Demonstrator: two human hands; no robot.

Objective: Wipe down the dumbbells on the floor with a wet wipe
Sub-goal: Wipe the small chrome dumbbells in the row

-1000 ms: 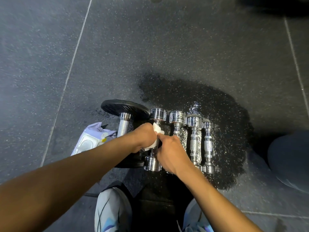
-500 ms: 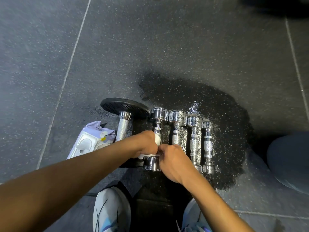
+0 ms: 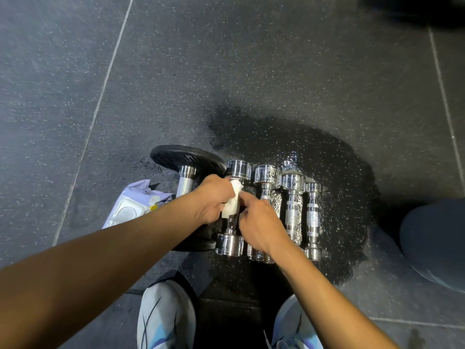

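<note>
— Hands first: what's each one doing?
— Left hand is curled around a white wipe on the handle of the leftmost chrome dumbbell. Right hand pinches that same handle just beside it.
— Where do the dumbbells lie?
— Four chrome ones side by side on a wet patch of floor, a black-plated dumbbell left of them, a wipe packet farther left.

5 dumbbells, 1 wipe.

Two white sneakers stand on speckled grey rubber floor tiles. A dark wet patch spreads ahead of them.
</note>
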